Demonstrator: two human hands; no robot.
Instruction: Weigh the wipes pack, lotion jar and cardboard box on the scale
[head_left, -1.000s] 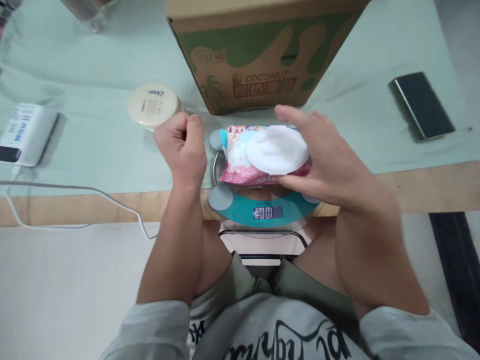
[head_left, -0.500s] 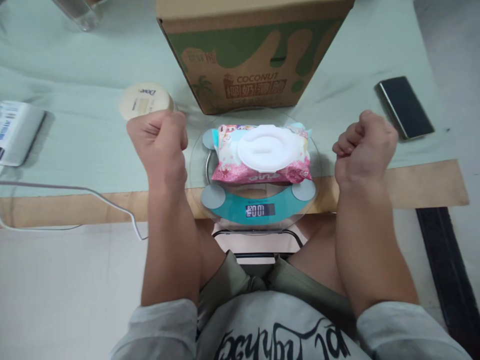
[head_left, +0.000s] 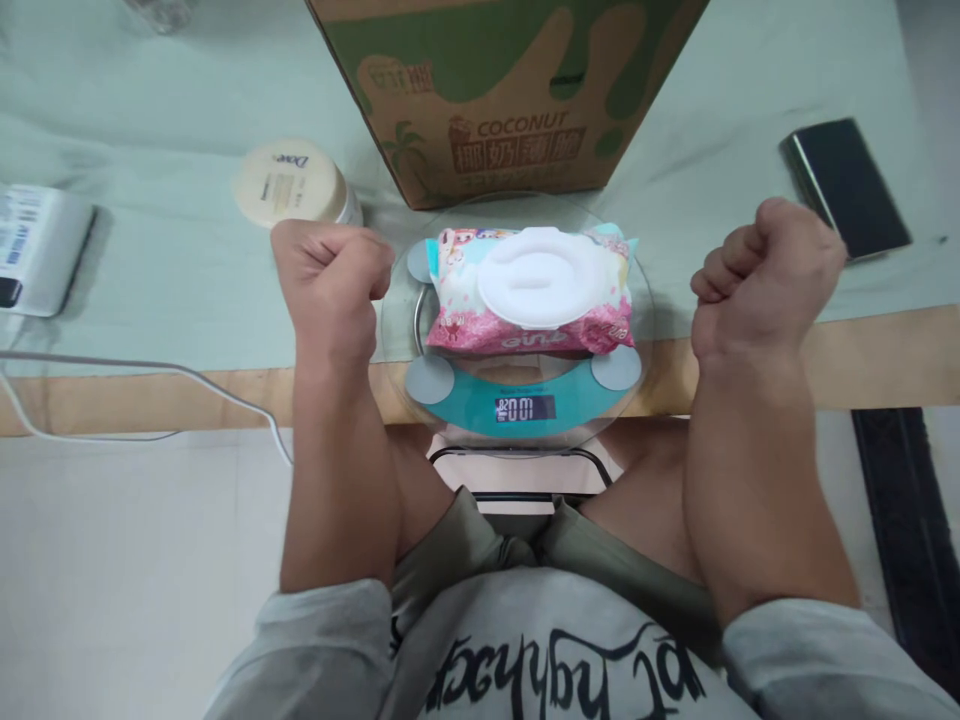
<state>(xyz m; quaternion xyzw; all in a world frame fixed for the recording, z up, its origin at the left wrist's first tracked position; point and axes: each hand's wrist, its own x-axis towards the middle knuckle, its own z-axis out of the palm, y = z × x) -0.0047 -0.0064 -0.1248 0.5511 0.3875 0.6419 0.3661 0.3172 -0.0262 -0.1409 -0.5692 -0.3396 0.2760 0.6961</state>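
A pink and light-blue pack of wet wipes (head_left: 457, 300) with a white oval lid lies on a round glass scale (head_left: 420, 400). The scale's teal band carries a lit digital display (head_left: 525, 408). To the left of the scale, my left hand (head_left: 330, 285) is closed in a fist, just in front of a cream Dove jar (head_left: 281, 185). On the other side, my right hand (head_left: 769, 275) is also a fist, near a dark phone-like slab (head_left: 851, 190). Nothing shows in either fist, and neither touches the pack.
Behind the scale stands a cardboard box (head_left: 517, 110) printed COCONUT. A white device (head_left: 45, 250) lies at the far left, with a white cable (head_left: 172, 370) running over the table edge. A pale green cloth (head_left: 172, 250) covers the table; its wooden front edge (head_left: 892, 360) shows.
Both fists stay closed. My right hand has shifted outward to the right, and my left slightly to the right in view. The camera view has moved a little; the pack stays on the scale.
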